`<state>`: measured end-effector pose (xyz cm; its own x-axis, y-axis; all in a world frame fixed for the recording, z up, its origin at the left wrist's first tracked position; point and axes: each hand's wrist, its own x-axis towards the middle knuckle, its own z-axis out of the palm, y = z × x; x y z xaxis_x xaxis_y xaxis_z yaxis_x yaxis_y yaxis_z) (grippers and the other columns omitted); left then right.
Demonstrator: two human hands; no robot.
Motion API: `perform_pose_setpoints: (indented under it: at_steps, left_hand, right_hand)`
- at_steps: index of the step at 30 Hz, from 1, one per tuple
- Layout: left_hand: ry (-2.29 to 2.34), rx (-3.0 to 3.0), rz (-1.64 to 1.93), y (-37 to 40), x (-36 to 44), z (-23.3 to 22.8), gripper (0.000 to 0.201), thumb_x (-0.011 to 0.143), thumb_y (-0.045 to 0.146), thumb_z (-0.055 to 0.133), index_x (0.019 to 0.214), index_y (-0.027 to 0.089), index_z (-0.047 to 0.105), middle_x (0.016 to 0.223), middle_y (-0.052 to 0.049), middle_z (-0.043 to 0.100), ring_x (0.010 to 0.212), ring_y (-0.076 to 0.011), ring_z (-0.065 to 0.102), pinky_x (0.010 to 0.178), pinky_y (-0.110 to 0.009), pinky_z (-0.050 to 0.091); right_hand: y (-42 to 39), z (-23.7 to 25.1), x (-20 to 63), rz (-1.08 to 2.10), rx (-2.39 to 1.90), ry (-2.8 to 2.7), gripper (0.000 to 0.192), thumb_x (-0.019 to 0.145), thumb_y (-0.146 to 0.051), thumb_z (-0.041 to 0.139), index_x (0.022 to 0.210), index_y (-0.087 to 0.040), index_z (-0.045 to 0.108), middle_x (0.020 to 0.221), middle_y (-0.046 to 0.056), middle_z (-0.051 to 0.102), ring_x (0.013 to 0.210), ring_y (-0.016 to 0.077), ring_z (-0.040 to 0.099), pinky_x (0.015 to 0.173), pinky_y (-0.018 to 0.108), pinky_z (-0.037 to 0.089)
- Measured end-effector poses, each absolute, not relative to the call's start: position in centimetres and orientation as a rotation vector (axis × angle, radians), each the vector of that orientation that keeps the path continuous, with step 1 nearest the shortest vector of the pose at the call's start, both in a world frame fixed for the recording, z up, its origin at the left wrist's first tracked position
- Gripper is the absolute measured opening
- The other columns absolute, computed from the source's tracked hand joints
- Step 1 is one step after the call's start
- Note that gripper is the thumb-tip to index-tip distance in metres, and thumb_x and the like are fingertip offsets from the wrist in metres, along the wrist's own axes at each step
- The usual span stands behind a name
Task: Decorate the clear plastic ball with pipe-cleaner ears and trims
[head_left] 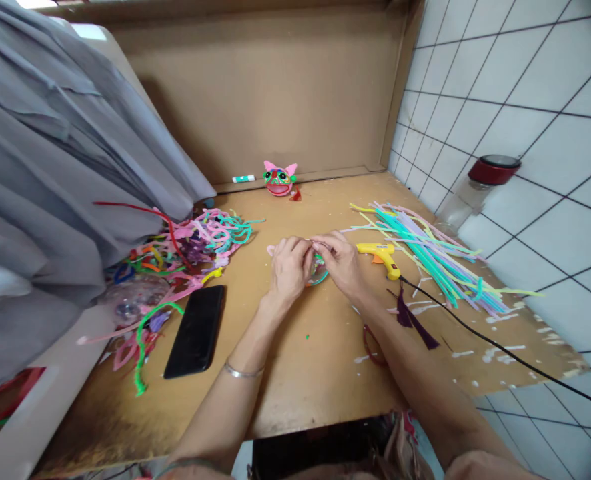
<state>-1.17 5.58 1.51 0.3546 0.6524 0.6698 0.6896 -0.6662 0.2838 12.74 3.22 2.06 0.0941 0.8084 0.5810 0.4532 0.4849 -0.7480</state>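
Observation:
My left hand (290, 267) and my right hand (339, 261) meet over the middle of the table, fingertips pinched close together. Between and under them is a small round pipe-cleaner piece (318, 272), green and teal, mostly covered by my fingers. A bit of pink pokes out left of my left hand. Exactly what the fingertips pinch is too small to make out. Just right of my right hand lies a yellow hot glue gun (381, 253), its black cord running off to the right.
At the back sit a pipe-cleaner animal head (279, 180) and a glue stick (243, 179). Loose pipe cleaners (420, 247) lie right; a tangled pile (200, 243) lies left, beside a black phone (195, 331). A dark tassel (413, 319) and a red-lidded jar (475, 190) are right.

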Motion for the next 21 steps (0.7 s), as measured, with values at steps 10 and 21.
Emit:
perform_pose_setpoints:
  at_steps: [10,21]
  left_hand:
    - [-1.262,-2.599,-1.326,5.3,-1.2,1.0,0.016,0.094,0.025,0.045,0.099,0.018,0.059,0.091,-0.008,0.066,0.086,-0.0198,0.058,0.08,-0.034,0.045]
    - [-1.258,-2.59,-1.426,4.3,-2.0,0.6,0.017,0.085,0.028,0.059,0.099,0.02,0.056,0.099,-0.007,0.066,0.095,-0.0215,0.058,0.087,-0.036,0.044]
  right_hand:
    - [3.3,0.9,12.8,0.463,-1.122,-1.314,0.017,0.083,-0.028,0.056,0.079,-0.021,0.071,0.08,0.003,0.069,0.077,0.0166,0.062,0.073,0.029,0.051]
    - [3.7,0.5,12.3,0.531,-1.125,-1.216,0.016,0.078,-0.033,0.058,0.074,-0.02,0.067,0.075,0.003,0.065,0.072,0.0158,0.059,0.069,0.029,0.049]
